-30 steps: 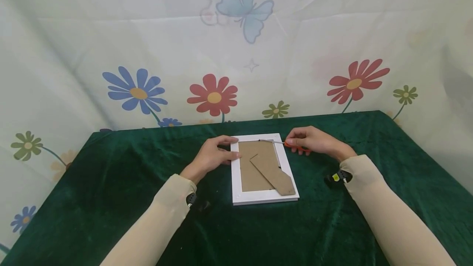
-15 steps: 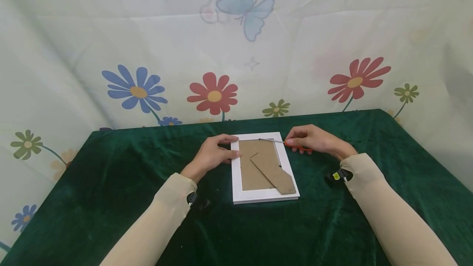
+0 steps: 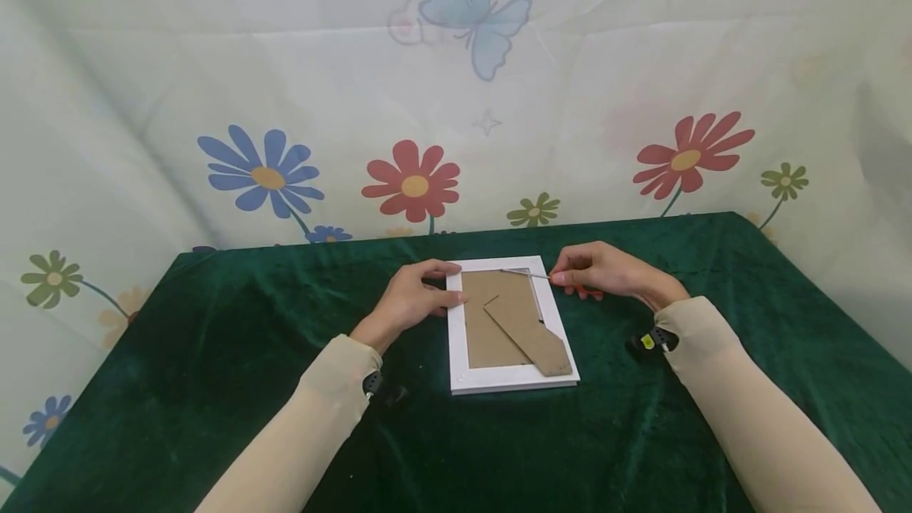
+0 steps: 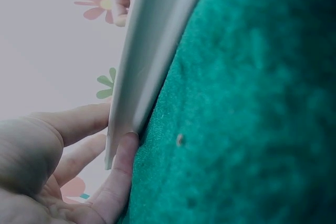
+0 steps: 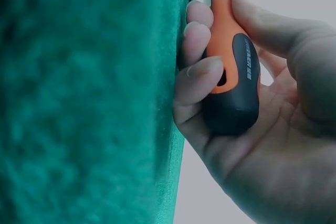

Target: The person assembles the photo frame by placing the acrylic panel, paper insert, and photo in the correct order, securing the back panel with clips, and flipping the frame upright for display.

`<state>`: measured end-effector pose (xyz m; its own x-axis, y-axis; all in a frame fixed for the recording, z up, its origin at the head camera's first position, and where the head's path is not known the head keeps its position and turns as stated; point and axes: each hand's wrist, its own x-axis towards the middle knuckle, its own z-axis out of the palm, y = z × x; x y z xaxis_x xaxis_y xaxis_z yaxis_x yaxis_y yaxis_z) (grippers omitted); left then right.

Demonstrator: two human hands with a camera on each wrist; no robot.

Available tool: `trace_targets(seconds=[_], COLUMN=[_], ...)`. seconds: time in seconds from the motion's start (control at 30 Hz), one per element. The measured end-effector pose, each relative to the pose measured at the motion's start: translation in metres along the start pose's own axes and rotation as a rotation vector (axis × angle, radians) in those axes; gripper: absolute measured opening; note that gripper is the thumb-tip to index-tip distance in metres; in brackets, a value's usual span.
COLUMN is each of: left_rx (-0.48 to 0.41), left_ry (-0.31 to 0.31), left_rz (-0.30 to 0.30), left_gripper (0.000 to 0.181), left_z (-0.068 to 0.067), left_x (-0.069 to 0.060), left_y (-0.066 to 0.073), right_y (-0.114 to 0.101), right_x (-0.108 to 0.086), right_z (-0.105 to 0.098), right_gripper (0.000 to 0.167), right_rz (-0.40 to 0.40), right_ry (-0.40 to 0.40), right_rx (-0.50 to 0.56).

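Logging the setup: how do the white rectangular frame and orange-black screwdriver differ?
The white rectangular frame is broad and flat; the orange-black screwdriver is slender. The frame lies on green cloth; the screwdriver is in the right hand. Hands touch both, the left hand on the frame.

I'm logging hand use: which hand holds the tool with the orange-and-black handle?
The right hand, which grips the tool by its handle. The left hand holds no tool; it touches the left edge of the white frame.
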<state>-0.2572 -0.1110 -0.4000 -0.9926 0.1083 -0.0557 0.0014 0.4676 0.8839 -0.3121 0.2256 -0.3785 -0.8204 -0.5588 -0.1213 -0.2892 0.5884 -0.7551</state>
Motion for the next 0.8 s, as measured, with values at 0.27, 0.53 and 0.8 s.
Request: trace_targets(seconds=[0.27,0.53,0.8], left_rx=[-0.007,-0.002,0.005], left_ry=[-0.001,0.001,0.003], left_rz=[0.004,-0.001,-0.004], left_gripper=[0.056,0.056,0.056], left_z=[-0.0006,-0.0001,-0.0003], left_x=[-0.001,-0.0012,-0.0011], left_y=[-0.0012,-0.0006,0.0002], right_y=[-0.0039,-0.006,-0.0094], right_x=[0.0002,-0.0006,0.0007], right_z=[-0.0006,-0.0005,-0.0005], right_gripper=[0.017,0.014,0.011], right_rz=[-0.009,-0.032,-0.038], right_ry=[-0.003,-0.003,0.011], right_rx=[-0.024,-0.052,-0.099])
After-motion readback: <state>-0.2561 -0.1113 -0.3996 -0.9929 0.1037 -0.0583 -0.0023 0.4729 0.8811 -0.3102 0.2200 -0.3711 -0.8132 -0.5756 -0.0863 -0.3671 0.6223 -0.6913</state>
